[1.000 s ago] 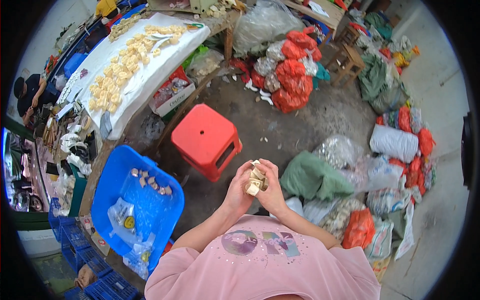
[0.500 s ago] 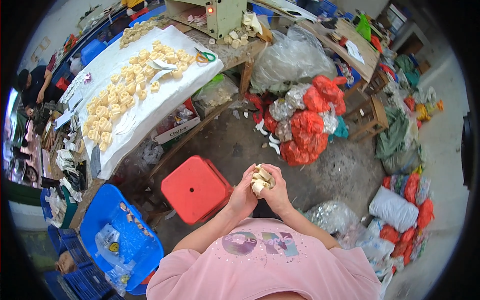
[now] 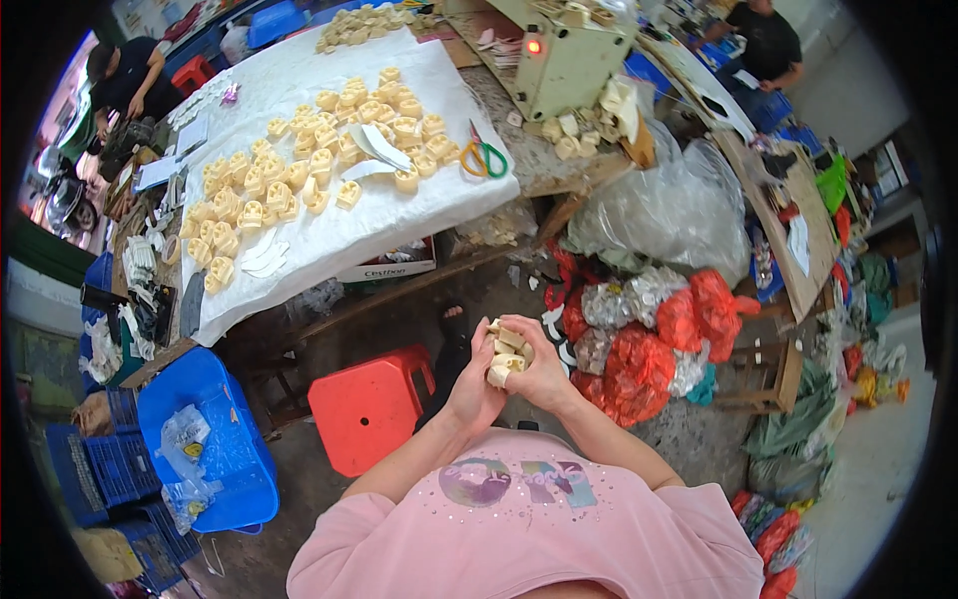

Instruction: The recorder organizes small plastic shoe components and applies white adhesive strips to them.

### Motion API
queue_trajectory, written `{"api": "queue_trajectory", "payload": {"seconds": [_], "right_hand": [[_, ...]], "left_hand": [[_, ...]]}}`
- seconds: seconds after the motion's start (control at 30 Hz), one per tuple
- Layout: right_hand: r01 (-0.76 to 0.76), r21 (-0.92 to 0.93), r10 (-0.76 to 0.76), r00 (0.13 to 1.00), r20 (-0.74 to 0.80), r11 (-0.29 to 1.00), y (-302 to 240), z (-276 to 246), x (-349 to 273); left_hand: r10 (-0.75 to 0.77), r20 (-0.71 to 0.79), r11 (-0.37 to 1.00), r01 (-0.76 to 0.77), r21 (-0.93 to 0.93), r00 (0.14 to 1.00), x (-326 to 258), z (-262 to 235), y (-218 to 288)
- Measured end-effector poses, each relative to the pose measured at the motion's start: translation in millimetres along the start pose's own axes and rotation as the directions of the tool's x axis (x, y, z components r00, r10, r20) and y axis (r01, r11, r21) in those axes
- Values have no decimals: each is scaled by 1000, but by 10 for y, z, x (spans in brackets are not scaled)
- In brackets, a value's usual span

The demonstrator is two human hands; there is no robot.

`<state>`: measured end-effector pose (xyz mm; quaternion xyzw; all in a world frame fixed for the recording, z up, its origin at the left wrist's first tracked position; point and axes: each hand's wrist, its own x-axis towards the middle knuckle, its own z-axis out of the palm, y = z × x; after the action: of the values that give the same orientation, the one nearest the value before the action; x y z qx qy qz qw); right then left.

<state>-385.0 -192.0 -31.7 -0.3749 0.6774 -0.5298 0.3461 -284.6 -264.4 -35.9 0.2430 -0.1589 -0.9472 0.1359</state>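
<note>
Several small cream-coloured rolled pieces [image 3: 509, 351] are cupped between my two hands in front of my chest. My left hand [image 3: 473, 389] closes around them from the left, my right hand [image 3: 541, 369] from the right. Exactly what the pieces are I cannot make out. Many similar cream pieces [image 3: 269, 190] lie loosely spread on a white cloth [image 3: 344, 235] over the table ahead. Among them are white curved strips [image 3: 379, 148], and scissors [image 3: 484, 160] with orange and green handles lie near the cloth's right edge.
A red stool [image 3: 367, 411] stands left of my legs, beside a blue tub [image 3: 205, 439] holding plastic bags. Red and clear bags [image 3: 639, 369] are heaped on the floor at right. A machine [image 3: 569, 75] sits on the table. People work at far left [image 3: 130, 80] and far right [image 3: 763, 45].
The view has shifted, so the table looks nearer and the floor bags lie farther right. A person at far right has come into view. My hands keep hold of the cream pieces.
</note>
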Motion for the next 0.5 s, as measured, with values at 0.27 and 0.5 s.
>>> {"api": "queue_trajectory", "payload": {"seconds": [0.27,0.5], "right_hand": [[-226,515,305,950,-72,827,-72,-202,2239],[36,82,-9,951,-310,996,-277,-247,3665]], "left_hand": [[-27,62,996,22,81,998,1599,131,1467],[48,4,999,-48,-10,999,2854,599,2580]]}}
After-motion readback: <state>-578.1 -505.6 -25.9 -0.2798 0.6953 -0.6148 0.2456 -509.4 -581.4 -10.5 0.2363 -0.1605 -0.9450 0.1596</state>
